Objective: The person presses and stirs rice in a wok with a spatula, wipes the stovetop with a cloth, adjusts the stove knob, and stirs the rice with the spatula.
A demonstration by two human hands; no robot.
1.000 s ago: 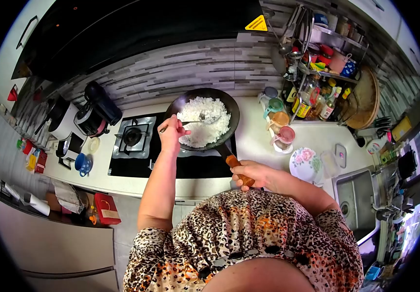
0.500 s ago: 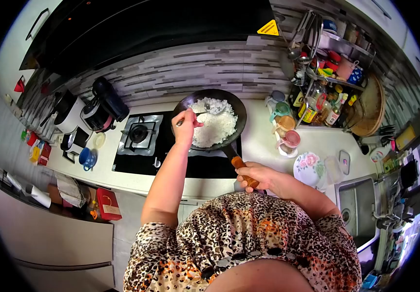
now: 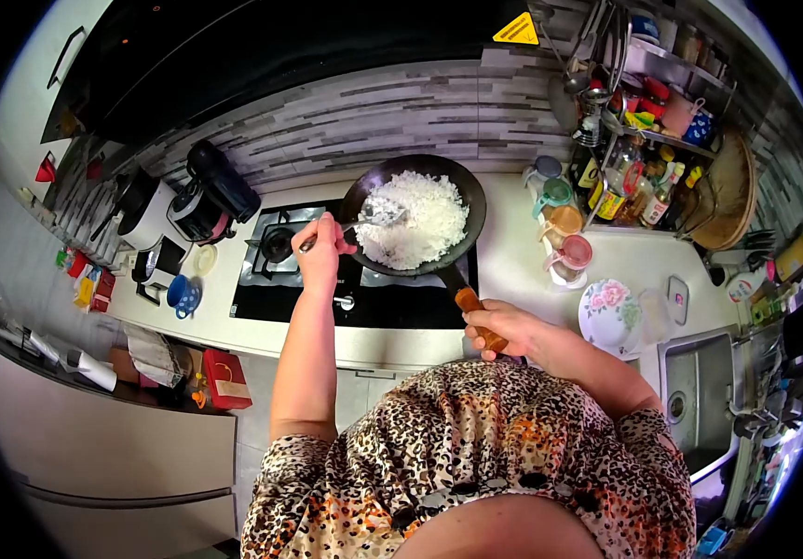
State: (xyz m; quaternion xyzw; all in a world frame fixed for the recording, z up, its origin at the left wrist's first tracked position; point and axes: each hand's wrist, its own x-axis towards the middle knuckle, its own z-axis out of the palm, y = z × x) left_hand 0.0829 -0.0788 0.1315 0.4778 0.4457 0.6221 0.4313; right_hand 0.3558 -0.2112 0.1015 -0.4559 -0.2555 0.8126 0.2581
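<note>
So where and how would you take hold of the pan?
Probably by the wooden handle of the pan, coming from the person's right front with the fingers wrapped round it. The handle juts out toward the body and rightward, clear of the rice, and its long shape suits a full grip; the right hand holds it there.

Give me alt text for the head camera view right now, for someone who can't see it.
White rice lies in a dark pan over a black stovetop. The left hand holds a metal utensil in the rice; the right hand grips the pan's orange-brown handle.
</note>
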